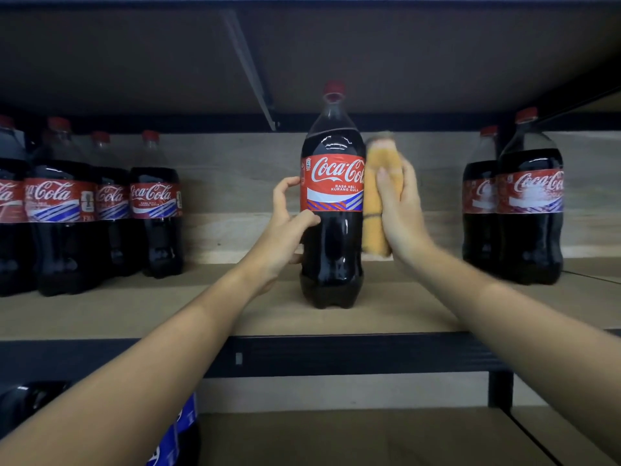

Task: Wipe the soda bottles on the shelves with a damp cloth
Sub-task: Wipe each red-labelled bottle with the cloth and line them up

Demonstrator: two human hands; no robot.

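A large cola bottle (332, 250) with a red cap and red label stands upright near the front of the wooden shelf (134, 314). My left hand (285, 227) grips its left side, fingers on the label's edge and thumb on the dark body. My right hand (401, 210) presses a folded yellow cloth (378, 193) flat against the bottle's right side, at label height. The cloth looks blurred at its top.
Several more cola bottles (100, 210) stand in a group at the left of the shelf, and two bottles (527, 210) at the right. Another shelf board hangs close above. Below, a lower shelf holds dark bottles with blue labels (174, 432) at the left.
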